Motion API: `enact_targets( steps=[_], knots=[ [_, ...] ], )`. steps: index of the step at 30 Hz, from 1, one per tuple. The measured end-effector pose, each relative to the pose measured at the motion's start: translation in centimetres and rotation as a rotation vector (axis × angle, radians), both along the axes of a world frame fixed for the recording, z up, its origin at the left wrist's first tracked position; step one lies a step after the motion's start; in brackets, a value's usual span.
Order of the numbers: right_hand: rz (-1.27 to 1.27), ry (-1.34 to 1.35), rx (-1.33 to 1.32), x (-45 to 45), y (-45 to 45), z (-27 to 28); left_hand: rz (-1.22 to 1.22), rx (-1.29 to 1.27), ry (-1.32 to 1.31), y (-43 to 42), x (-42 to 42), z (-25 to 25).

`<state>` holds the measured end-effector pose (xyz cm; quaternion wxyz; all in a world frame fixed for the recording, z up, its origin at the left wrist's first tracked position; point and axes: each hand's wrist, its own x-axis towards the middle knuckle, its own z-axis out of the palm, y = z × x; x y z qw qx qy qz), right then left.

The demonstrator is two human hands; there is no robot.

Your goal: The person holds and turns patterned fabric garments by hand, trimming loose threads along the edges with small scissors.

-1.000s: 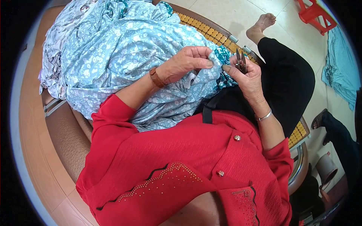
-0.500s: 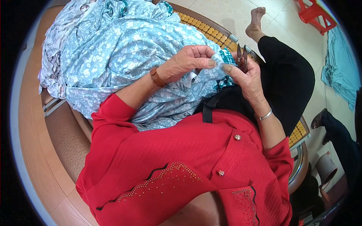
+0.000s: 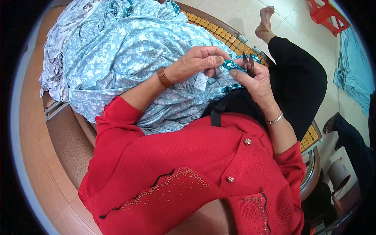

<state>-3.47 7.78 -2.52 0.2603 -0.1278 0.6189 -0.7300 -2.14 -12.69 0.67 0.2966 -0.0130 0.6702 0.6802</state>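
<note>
A large heap of light blue fabric with white flowers (image 3: 117, 51) lies across the bench and my lap. My left hand (image 3: 197, 64) pinches its dark teal edging between thumb and fingers. Close by on the right, my right hand (image 3: 254, 80) grips the same cloth with the thumb on top. Small dark thread snips (image 3: 249, 65) are also tucked in my right hand, blades pointing up and slightly apart. A white label (image 3: 201, 81) hangs from the cloth below my left hand.
Yellow tile matting (image 3: 217, 33) covers the bench. A red stool (image 3: 329, 15) and blue cloth (image 3: 352, 70) are on the floor at the right. Another person's dark-clothed leg (image 3: 352, 137) shows near a grey bucket (image 3: 338, 175). Paler patterned fabric (image 3: 55, 58) lies at far left.
The cloth edge between my hands has turned, showing a teal strip. My left hand has shifted slightly up and its fingers have moved. The white label now hangs in fuller view.
</note>
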Motion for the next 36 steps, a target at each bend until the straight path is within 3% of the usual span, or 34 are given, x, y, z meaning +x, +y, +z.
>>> enact_targets(
  steps=[5, 10, 21, 31, 35, 36],
  knots=[
    [-0.031, -0.069, -0.008, 0.0, 0.1, -0.4, 0.111, 0.030, 0.004, -0.3, 0.1, -1.0],
    [-0.041, -0.119, -0.046, 0.0, -0.1, -0.3, 0.031, 0.062, -0.139, -0.6, 0.0, -0.3],
    [-0.013, -0.092, 0.029, -0.1, 0.0, -0.6, 0.028, -0.020, -0.147, -0.3, 0.0, 0.0],
    [-0.290, 0.047, -0.072, -1.1, 0.5, 0.6, 0.101, -0.006, -0.175, 0.0, 0.1, -0.1],
    [-0.248, 0.478, 0.103, -0.5, -0.1, -0.4, 0.137, 0.134, -0.245, -0.5, 0.0, -0.5],
    [-0.250, 0.477, 0.105, -0.5, -0.1, -0.4, 0.134, 0.135, -0.246, -0.4, -0.1, -0.5]
  ],
)
